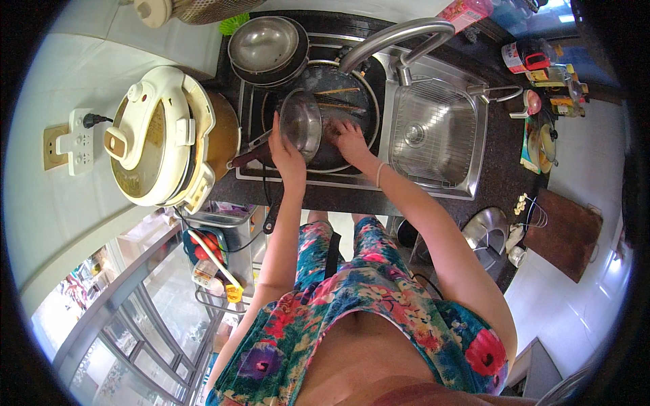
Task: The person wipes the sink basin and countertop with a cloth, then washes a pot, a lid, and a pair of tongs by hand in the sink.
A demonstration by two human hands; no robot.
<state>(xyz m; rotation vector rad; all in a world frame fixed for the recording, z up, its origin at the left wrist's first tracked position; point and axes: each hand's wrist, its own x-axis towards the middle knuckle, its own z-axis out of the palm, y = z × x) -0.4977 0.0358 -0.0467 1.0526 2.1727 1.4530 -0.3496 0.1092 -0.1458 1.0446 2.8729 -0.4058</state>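
Observation:
My left hand (288, 157) grips a shiny metal bowl (300, 124) by its left side and lower edge, tilting it on its side above a wide, dark round pan (369, 127). Right of the bowl, my right hand (350, 142) reaches down over the pan with bent fingers. Its fingertips are blurred, and I cannot tell whether something is between them. Brown chopsticks (337, 91) lie in the pan. Beyond it arches a steel tap (401, 38), its spout end over the pan's far edge. A dark red pan handle (251, 155) sticks out to the left, beside my left wrist.
Stacked metal pans (264, 45) stand at the back left, and a cream electric pressure cooker (152, 137) crowds the left side. To the right is a steel sink (434, 137) with a wire rack. Farther right are bottles (528, 56), a metal bowl (485, 231) and a brown board (563, 233).

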